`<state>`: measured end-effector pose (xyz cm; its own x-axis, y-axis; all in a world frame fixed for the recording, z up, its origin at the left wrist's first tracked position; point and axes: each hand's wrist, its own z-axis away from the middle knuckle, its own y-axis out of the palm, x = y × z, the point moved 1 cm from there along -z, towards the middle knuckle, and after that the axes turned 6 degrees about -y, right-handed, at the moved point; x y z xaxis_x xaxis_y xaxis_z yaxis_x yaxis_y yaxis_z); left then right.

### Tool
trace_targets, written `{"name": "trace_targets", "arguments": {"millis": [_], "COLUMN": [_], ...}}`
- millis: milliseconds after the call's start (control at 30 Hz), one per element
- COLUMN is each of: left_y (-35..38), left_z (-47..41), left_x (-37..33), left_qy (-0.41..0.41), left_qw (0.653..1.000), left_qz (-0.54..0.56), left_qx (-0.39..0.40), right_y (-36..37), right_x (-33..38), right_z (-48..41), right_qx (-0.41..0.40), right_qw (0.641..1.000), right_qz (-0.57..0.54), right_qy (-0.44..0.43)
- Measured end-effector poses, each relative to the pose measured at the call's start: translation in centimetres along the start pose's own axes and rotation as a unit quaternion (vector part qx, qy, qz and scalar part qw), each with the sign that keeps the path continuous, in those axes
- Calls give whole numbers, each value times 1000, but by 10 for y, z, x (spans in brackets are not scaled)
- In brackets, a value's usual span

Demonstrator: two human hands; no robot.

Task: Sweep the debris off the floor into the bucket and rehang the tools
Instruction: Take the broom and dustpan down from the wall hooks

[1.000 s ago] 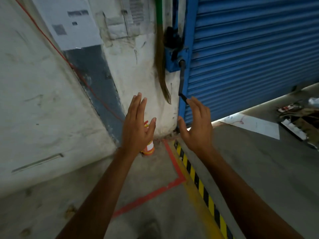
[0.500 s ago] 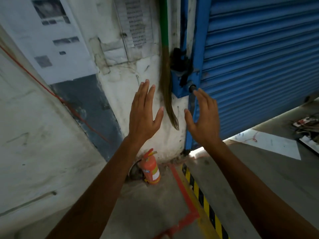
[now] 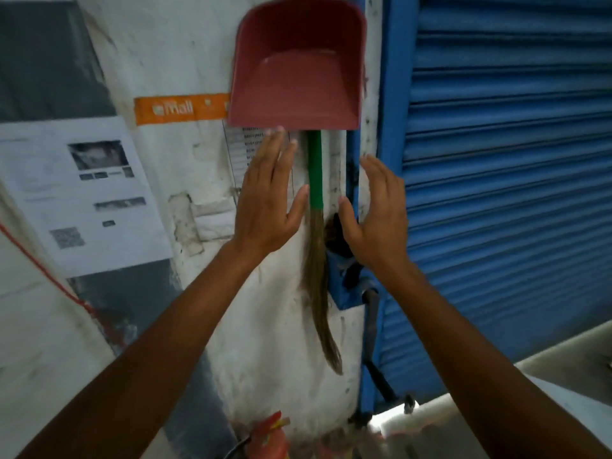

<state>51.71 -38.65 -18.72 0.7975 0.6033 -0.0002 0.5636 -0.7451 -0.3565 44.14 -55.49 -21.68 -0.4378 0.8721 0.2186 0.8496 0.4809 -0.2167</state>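
A red dustpan [image 3: 296, 71] hangs on the white wall, mouth down. Below it hangs a broom [image 3: 316, 246] with a green handle and brown bristles that trail toward the floor. My left hand [image 3: 268, 200] is raised just left of the green handle, fingers straight, fingertips near the dustpan's lower edge. My right hand [image 3: 377, 213] is raised just right of the handle, fingers straight and apart. Neither hand holds anything. No bucket or debris shows in this view.
A blue roller shutter [image 3: 510, 180] fills the right side, with a blue lock bracket [image 3: 347, 286] on its frame. Paper notices [image 3: 82, 193] and an orange sticker [image 3: 175, 109] are on the wall. A red fire extinguisher [image 3: 268, 438] stands on the floor below.
The view has tilted upward, bringing the dustpan into sight. Both hands have risen along the broom toward its green handle, staying open on either side of it.
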Motion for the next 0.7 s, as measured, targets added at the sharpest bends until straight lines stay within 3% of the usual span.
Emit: {"name": "trace_targets", "arguments": {"millis": [367,567,700], "left_y": [24,28,31], "left_z": [-175,-263,-319], "left_x": [12,37,47], "left_qy": [-36,-145,-235], "left_qw": [993,983,968], "left_qz": [-2,-5,13], "left_qx": [-117,-109,-83], "right_y": [6,19,31], "right_x": [-71,-90,-100], "right_z": [-176,-265,-309], "right_qx": [-88,-59,20], "right_qw": [990,992,997], "right_qz": [-68,-93,-71], "right_qy": [-82,-64,-36]}}
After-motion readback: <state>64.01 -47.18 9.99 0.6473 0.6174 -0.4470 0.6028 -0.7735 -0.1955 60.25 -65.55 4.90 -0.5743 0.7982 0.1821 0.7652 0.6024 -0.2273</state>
